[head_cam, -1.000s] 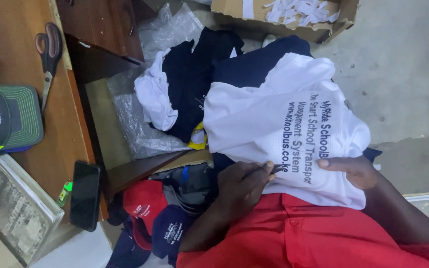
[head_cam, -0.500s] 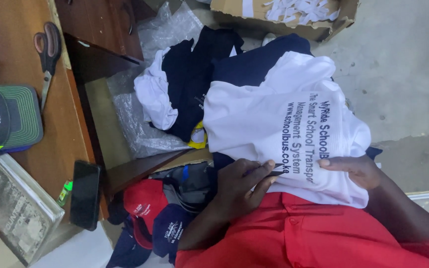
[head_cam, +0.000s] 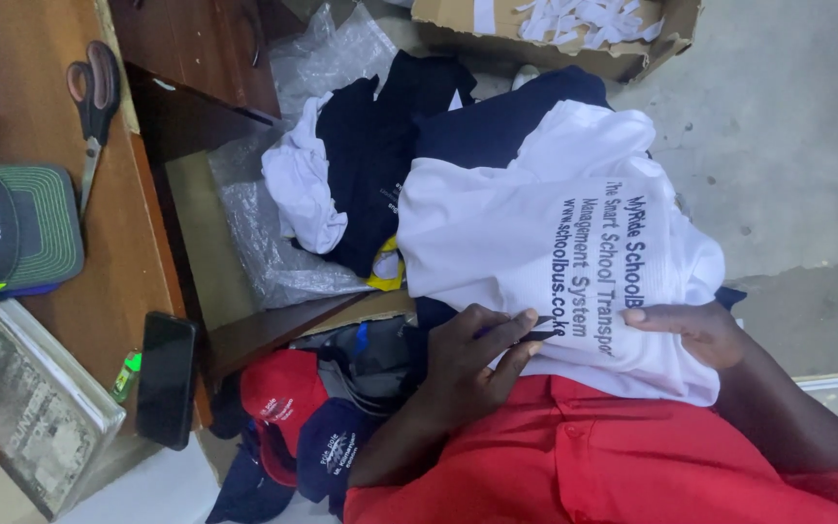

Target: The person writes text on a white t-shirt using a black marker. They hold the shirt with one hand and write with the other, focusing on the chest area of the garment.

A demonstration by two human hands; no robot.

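- Far left of the fingers, on the wooden desk (head_cam: 41, 116): scissors (head_cam: 94, 92), a black-and-green cap (head_cam: 7, 233), a glossy book (head_cam: 26, 408) and a dark phone (head_cam: 167, 376) near the desk edge.
- Between the desk and the hands: crumpled clear plastic (head_cam: 264, 243), a pile of navy and white clothes (head_cam: 370, 155), and red and navy caps (head_cam: 293, 417) low down, left of the left wrist.
- Left hand (head_cam: 467, 364): fingers curled narrow, thumb and fingertips (head_cam: 526, 320) pinching a small dark tool whose tip touches the lower edge of the white shirt (head_cam: 535, 233); what the tool is I cannot tell.
- The white shirt, with dark print, lies just above both sets of fingers, draped over the lap in red fabric (head_cam: 613, 456).
- Right hand (head_cam: 695, 330): fingers stretched flat and close together, pressing the shirt down beside the print; holding nothing.
- Far above the fingers: a cardboard box (head_cam: 632, 58) of white scraps on the grey floor (head_cam: 788, 146).
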